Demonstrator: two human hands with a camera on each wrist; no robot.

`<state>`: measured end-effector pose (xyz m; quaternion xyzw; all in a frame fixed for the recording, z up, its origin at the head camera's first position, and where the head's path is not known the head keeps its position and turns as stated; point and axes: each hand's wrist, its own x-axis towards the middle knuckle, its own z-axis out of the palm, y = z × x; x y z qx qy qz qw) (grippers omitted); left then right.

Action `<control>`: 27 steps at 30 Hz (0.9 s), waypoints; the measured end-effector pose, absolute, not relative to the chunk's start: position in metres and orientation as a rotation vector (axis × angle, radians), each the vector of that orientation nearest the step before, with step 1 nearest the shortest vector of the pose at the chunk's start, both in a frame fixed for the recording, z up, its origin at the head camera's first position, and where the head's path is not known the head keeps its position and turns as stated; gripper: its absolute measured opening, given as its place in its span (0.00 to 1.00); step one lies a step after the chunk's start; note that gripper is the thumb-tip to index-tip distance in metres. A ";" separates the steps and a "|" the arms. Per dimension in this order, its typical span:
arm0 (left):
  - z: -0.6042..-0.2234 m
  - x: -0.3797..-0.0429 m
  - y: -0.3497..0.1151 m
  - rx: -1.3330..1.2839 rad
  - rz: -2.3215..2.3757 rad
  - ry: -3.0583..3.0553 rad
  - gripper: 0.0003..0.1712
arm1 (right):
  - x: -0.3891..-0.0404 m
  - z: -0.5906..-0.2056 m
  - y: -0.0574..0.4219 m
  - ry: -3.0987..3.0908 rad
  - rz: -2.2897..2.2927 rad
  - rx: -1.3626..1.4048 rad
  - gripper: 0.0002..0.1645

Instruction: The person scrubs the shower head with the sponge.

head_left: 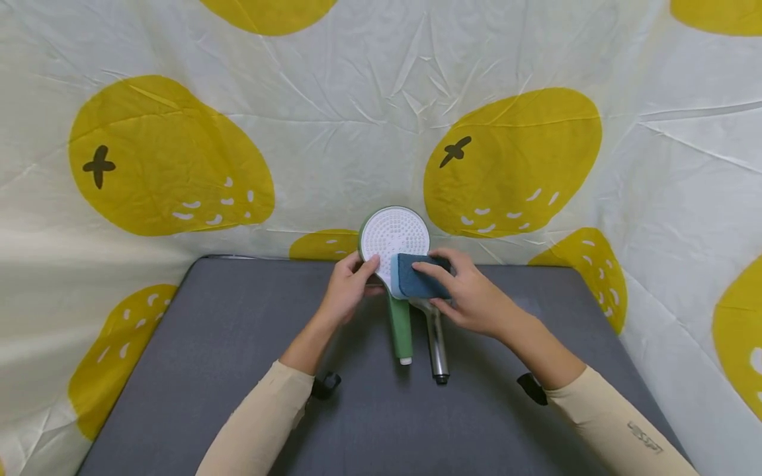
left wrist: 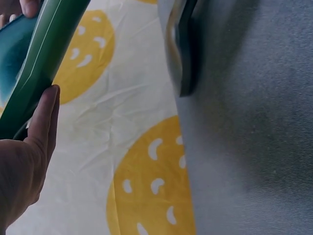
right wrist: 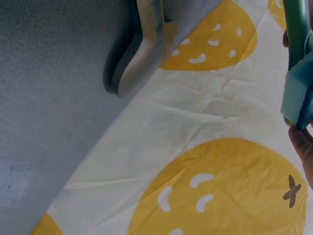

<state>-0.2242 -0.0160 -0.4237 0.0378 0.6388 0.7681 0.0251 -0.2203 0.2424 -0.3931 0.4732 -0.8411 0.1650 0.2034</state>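
Observation:
A green shower head [head_left: 400, 327] with a white nozzle face [head_left: 395, 231] is held up over the table, its handle pointing down toward the person. My left hand [head_left: 346, 284] grips the left edge of its head, thumb on the front rim. In my right hand [head_left: 476, 294] is a blue sponge [head_left: 419, 276] with a lighter layer, pinched between thumb and fingers and placed against the lower nozzle face. The left wrist view has the green shower head [left wrist: 46, 54] edge-on, with fingers behind it. Part of the sponge [right wrist: 296, 95] shows at the right wrist view's edge.
A chrome shower head [head_left: 437, 344] lies on the dark grey table [head_left: 238, 370], its head partly hidden behind the sponge and right hand. Behind the table hangs a white cloth [head_left: 351, 158] printed with yellow fruit shapes.

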 end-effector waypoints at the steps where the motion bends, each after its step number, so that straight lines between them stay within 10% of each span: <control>1: -0.423 -0.225 -0.015 0.119 2.371 1.981 0.17 | -0.220 -0.394 0.242 -2.345 0.445 1.323 0.43; 27: -0.411 -0.234 -0.012 -0.007 2.256 2.367 0.16 | -0.168 -0.404 0.235 -2.417 0.224 1.505 0.41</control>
